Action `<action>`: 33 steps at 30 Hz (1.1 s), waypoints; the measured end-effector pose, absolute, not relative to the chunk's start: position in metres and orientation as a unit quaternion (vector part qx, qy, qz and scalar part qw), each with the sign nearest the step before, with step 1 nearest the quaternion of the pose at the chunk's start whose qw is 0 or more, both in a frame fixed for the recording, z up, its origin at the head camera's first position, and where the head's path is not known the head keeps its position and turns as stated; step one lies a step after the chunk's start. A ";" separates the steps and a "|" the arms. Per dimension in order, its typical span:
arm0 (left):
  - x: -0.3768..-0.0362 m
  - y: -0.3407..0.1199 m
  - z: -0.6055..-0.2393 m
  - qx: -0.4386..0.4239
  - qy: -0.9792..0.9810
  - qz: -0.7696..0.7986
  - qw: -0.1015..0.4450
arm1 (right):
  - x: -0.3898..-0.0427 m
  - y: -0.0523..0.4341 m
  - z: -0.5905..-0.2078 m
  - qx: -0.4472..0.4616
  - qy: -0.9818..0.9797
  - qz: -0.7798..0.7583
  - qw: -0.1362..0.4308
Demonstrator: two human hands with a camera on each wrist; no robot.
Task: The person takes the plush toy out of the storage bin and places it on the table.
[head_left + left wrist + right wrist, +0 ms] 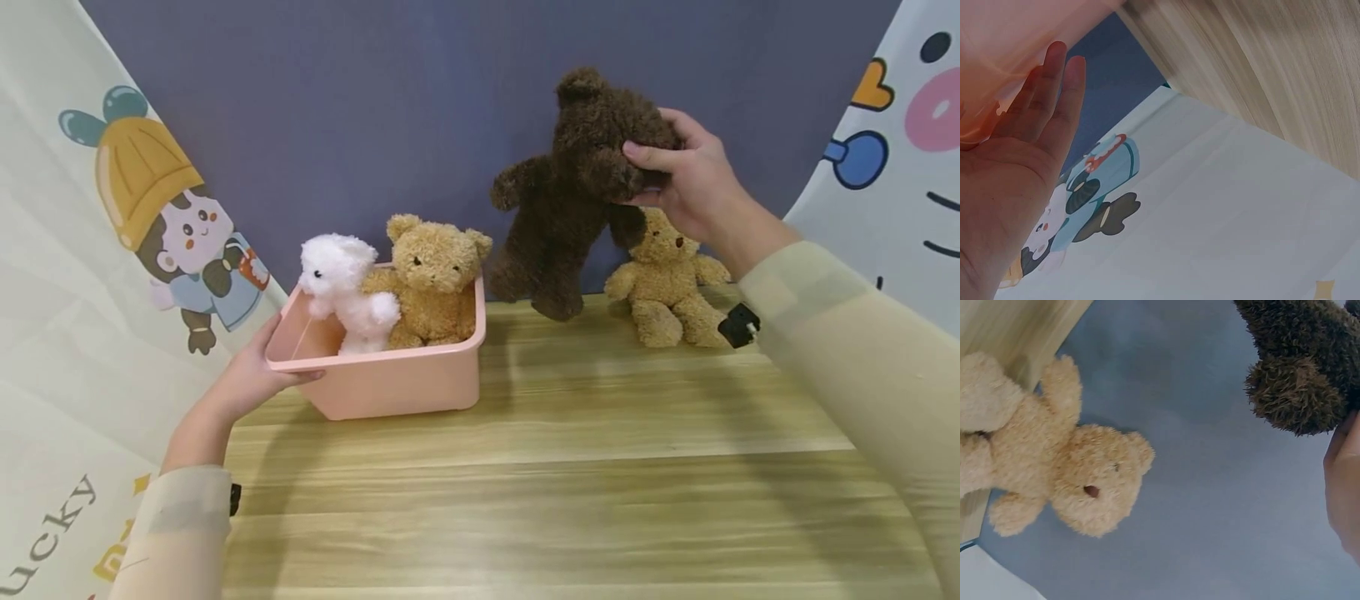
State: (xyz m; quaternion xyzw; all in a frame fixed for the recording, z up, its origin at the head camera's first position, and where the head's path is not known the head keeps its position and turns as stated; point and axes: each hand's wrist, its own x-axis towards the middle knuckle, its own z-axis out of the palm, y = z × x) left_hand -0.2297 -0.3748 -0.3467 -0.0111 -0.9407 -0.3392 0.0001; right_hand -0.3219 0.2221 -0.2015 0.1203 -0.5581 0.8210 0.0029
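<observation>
My right hand (693, 171) grips a dark brown teddy bear (566, 208) by the side of its head, thumb in front. The bear hangs tilted above the back of the table; in the right wrist view only part of its fur (1297, 394) shows at the upper right. At the left corner of a pink plastic bin (405, 385), my left hand (251, 375) holds the rim with digits on both sides. Several of its fingers (1063, 100) stretch out in the left wrist view. Inside the bin are a white teddy bear (341, 279) and a golden-brown teddy bear (435, 271).
A light tan teddy bear (667, 283) sits on the wooden table (562, 500) at the right, against the grey-blue backdrop (337, 108). Pale printed curtains (45, 250) border both sides.
</observation>
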 end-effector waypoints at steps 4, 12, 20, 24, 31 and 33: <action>-0.229 -0.376 -0.347 -0.011 -0.941 -0.337 -0.002 | -0.326 0.224 -0.211 0.107 -0.591 0.799 -0.004; -0.226 -0.377 -0.346 -0.003 -0.944 -0.329 -0.011 | -0.337 0.220 -0.233 0.097 -0.728 0.678 -0.006; -0.230 -0.374 -0.347 -0.017 -0.937 -0.350 -0.003 | -0.340 0.222 -0.250 0.092 -0.787 0.610 -0.018; -0.230 -0.375 -0.347 -0.017 -0.936 -0.352 -0.004 | -0.343 0.223 -0.258 0.098 -0.800 0.591 -0.032; -0.230 -0.375 -0.346 -0.009 -0.941 -0.338 -0.013 | -0.344 0.217 -0.268 0.107 -0.807 0.579 -0.042; -0.229 -0.375 -0.346 -0.008 -0.942 -0.336 -0.015 | -0.344 0.216 -0.271 0.111 -0.808 0.577 -0.044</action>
